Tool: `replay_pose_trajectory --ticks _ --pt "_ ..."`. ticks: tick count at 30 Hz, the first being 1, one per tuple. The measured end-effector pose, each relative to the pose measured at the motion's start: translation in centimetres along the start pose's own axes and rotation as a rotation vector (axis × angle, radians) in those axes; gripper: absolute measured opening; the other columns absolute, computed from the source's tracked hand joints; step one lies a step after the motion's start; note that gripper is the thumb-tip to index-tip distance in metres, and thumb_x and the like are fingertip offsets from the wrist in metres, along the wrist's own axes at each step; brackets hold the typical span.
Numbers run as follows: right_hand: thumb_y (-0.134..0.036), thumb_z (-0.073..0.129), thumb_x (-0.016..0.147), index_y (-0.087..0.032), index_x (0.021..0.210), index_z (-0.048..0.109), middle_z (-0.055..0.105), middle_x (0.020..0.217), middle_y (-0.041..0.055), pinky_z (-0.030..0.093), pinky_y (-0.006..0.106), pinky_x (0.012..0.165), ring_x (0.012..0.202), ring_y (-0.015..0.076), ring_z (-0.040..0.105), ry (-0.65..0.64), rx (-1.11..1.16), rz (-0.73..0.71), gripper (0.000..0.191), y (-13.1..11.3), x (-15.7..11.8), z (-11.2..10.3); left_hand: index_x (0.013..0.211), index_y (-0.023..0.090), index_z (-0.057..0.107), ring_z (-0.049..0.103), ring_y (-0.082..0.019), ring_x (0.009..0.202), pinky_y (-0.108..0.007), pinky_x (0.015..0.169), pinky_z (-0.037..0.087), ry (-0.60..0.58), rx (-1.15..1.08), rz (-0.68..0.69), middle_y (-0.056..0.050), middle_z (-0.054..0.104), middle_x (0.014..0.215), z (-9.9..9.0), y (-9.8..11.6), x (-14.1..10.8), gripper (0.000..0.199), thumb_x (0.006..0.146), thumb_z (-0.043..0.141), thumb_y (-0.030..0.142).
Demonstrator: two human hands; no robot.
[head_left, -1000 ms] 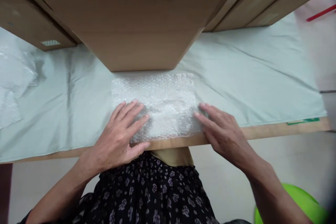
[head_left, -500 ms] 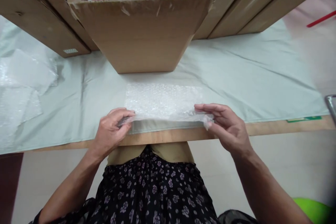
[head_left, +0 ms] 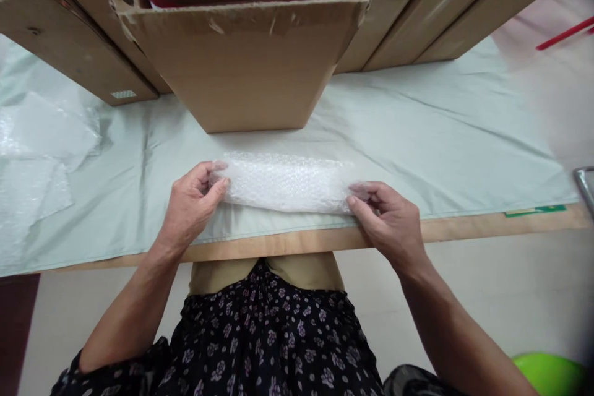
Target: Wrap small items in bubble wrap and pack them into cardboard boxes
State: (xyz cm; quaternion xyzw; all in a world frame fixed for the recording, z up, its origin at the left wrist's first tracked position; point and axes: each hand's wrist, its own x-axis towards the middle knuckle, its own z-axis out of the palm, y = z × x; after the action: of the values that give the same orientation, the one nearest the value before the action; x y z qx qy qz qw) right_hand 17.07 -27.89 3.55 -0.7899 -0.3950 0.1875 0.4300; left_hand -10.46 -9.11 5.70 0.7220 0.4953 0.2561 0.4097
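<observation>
A sheet of clear bubble wrap [head_left: 288, 182] lies on the pale green cloth near the table's front edge, folded over into a narrow band. At its left end my left hand [head_left: 195, 201] pinches it between thumb and fingers. My right hand [head_left: 390, 219] grips the opposite end, thumb on top and fingertips partly hidden in the plastic. The sheet stretches between both hands, in front of an upright cardboard box [head_left: 245, 68].
More cardboard boxes [head_left: 408, 18] stand along the back. Loose bubble wrap sheets [head_left: 46, 130] lie at the left. A green strip [head_left: 533, 211] rests at the wooden table edge [head_left: 288, 241]. A bright green rounded object [head_left: 550, 374] is on the floor side, lower right.
The near edge of the bubble wrap has been turned over away from me, making the sheet narrower. My left hand moved forward and slightly left; my right hand closed in on its end.
</observation>
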Motion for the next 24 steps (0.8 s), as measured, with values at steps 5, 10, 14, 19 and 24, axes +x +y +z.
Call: replay_pose_trajectory --ticks 5,10,14,19,24 --pt "-0.037 0.068 0.091 -0.022 0.102 0.072 0.076 0.086 0.0036 0.059 0.033 0.072 0.068 0.0169 0.067 0.032 -0.149 -0.064 0.019 0.2 0.5 0.5 0.12 0.021 0.073 0.058 -0.013 0.061 -0.027 0.066 0.051 -0.003 0.22 0.066 0.003 0.066 0.073 0.5 0.0 2.0 0.036 0.089 0.063 0.036" --pt "-0.042 0.063 0.097 -0.022 0.106 0.072 0.072 0.079 0.0036 0.056 0.034 0.072 0.067 0.0187 0.065 0.024 -0.373 -0.132 0.024 0.7 1.2 0.9 0.124 0.023 0.071 0.069 -0.02 0.08 -0.033 0.082 0.055 0.046 0.543 0.171 -0.004 0.076 0.092 1.2 -0.3 3.2 0.035 0.091 0.063 0.031" --pt "-0.051 0.06 0.099 -0.019 0.119 0.071 0.075 0.103 0.0107 0.053 0.036 0.069 0.077 0.0224 0.067 0.027 -0.562 -0.171 0.039 0.6 2.1 0.3 0.135 0.02 0.067 0.071 -0.025 0.091 -0.038 0.088 0.056 0.056 0.671 0.187 -0.012 0.075 0.116 0.8 -0.6 2.9 0.046 0.092 0.063 0.037" --pt "-0.054 0.061 0.096 -0.016 0.123 0.072 0.071 0.123 0.0171 0.055 0.046 0.084 0.102 0.0325 0.068 -0.02 -0.652 -0.229 0.048 0.1 4.4 0.3 0.113 0.019 0.074 0.069 -0.035 0.101 -0.05 0.096 0.055 0.066 0.715 0.125 -0.014 0.071 0.107 -0.1 -1.0 2.2 0.038 0.086 0.068 0.045" --pt "-0.037 0.062 0.09 -0.021 0.085 0.067 0.073 0.119 0.014 0.054 0.048 0.095 0.108 0.0318 0.067 -0.113 -0.455 -0.321 0.018 -0.5 4.9 1.4 0.082 0.022 0.069 0.066 -0.028 0.089 -0.044 0.086 0.055 0.003 0.663 0.133 -0.01 0.069 0.093 -0.2 -0.9 1.8 0.01 0.085 0.061 0.028"
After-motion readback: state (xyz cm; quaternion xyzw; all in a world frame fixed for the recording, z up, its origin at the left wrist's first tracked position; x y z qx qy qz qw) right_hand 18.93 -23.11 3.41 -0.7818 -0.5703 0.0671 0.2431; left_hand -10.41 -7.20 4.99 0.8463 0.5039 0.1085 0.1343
